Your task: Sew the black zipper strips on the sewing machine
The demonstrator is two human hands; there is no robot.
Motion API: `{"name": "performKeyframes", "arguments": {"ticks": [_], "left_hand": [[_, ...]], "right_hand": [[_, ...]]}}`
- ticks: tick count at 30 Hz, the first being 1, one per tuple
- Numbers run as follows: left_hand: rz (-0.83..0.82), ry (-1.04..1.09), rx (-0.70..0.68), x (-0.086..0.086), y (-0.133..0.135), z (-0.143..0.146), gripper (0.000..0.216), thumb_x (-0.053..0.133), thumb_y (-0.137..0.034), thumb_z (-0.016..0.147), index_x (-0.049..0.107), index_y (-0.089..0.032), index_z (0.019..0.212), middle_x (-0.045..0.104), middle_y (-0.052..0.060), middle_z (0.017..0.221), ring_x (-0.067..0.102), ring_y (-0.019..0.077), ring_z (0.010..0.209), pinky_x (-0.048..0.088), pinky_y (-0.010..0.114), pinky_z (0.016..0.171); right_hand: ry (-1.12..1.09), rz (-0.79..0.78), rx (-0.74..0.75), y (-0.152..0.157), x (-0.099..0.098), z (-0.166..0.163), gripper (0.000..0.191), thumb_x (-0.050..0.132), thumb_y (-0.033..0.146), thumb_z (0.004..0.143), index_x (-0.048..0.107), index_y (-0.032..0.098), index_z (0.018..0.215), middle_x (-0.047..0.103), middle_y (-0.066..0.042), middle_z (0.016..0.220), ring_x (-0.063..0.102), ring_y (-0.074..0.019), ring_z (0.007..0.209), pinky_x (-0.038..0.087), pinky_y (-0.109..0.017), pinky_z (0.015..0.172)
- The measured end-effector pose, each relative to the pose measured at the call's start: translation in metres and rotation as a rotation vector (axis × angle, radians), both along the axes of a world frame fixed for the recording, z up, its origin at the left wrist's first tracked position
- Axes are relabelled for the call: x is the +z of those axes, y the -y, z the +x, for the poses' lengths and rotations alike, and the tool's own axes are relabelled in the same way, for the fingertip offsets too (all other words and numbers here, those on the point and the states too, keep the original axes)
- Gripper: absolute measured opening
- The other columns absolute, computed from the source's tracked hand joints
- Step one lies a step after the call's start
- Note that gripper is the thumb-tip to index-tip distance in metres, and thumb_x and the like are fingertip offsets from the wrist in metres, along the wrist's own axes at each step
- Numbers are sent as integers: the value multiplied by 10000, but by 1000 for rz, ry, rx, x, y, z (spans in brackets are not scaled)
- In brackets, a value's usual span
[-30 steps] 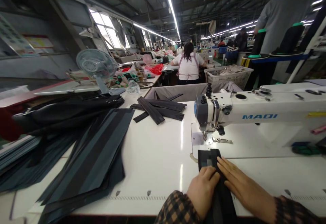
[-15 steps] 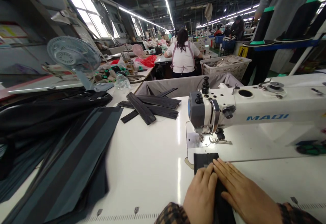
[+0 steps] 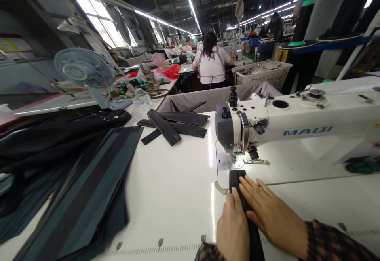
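Head view: at lower right, a black strip point(image 3: 234, 177) is touched by the right hand point(image 3: 273, 209), laid flat with fingers slightly spread, and the left hand point(image 3: 233, 227), whose grip cannot be determined.

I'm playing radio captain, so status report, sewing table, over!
Left hand, right hand: both on black strip. Far end short of sewing machine's head. Other dark strips off left, out of the way.

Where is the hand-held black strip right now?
In the head view, lower right of centre: the black strip lies beneath the left hand and right hand, its far end near the sewing machine.
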State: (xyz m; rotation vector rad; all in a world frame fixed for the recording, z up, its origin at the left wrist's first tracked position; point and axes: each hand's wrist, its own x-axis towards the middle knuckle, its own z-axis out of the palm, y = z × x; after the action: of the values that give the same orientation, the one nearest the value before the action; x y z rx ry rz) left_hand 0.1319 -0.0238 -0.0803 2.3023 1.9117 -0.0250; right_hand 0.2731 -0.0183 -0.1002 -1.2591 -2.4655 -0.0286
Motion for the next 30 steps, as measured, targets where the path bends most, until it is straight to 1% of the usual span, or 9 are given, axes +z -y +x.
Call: {"name": "performKeyframes", "arguments": {"ticks": [2,4,7,9,13,17,23,26,30], "left_hand": [[-9,77,-77,-1,-4,-2,578,287,-15,745,277,-88,1318,429,188,1236,570,240,950,495,346,768],[-2,221,-129,1,-9,-7,511,298,-82,785,326,-89,1294,459,181,1197,566,223,945,477,332,806],[5,458,-120,4,-14,-13,410,281,-206,850,437,-153,1226,557,117,1030,562,175,917,466,268,813],[4,510,-119,5,-15,-14,402,271,-239,862,445,-175,1220,558,100,1014,553,166,929,458,257,822],[-4,309,-81,4,-15,-11,459,248,-244,862,312,-122,1300,485,150,1116,576,217,851,486,341,750],[-1,316,-104,9,-18,-6,447,214,-223,872,311,-116,1295,505,135,1055,574,201,849,477,311,762],[-179,107,-155,17,-25,3,552,298,-86,772,245,-52,1320,461,179,1127,576,261,859,480,387,763],[-154,147,-149,18,-27,3,523,302,-120,788,282,-62,1307,469,171,1123,570,255,870,470,376,784],[-85,230,-150,19,-28,-1,463,235,-173,833,349,-75,1270,515,147,1050,577,233,825,477,357,744]], "right_hand": [[-32,8,0,0,-2,0,573,407,259,840,182,138,1353,281,-82,1378,223,-234,1274,364,-449,993],[-45,17,-3,0,-4,1,568,410,244,834,201,118,1347,276,-96,1378,225,-231,1273,368,-431,995],[-40,12,-15,1,-6,0,572,412,248,833,201,107,1346,269,-107,1380,235,-233,1269,371,-420,996],[-28,10,-18,1,-6,0,574,410,261,838,197,104,1347,275,-114,1377,240,-237,1267,369,-423,995],[28,14,-22,1,-4,0,558,389,273,851,194,109,1348,269,-108,1380,222,-248,1272,349,-460,1000],[57,16,-14,1,-3,0,561,382,293,854,191,104,1347,244,-100,1390,207,-244,1278,352,-462,998],[28,-9,-26,0,-4,0,586,387,233,838,141,121,1359,245,-84,1392,215,-212,1277,336,-407,1019],[5,-15,-18,0,-5,0,594,402,249,837,150,111,1357,226,-89,1399,200,-215,1282,326,-397,1027],[28,-26,-24,1,-6,0,576,398,270,845,178,107,1351,217,-85,1403,182,-201,1288,317,-376,1037]]}}
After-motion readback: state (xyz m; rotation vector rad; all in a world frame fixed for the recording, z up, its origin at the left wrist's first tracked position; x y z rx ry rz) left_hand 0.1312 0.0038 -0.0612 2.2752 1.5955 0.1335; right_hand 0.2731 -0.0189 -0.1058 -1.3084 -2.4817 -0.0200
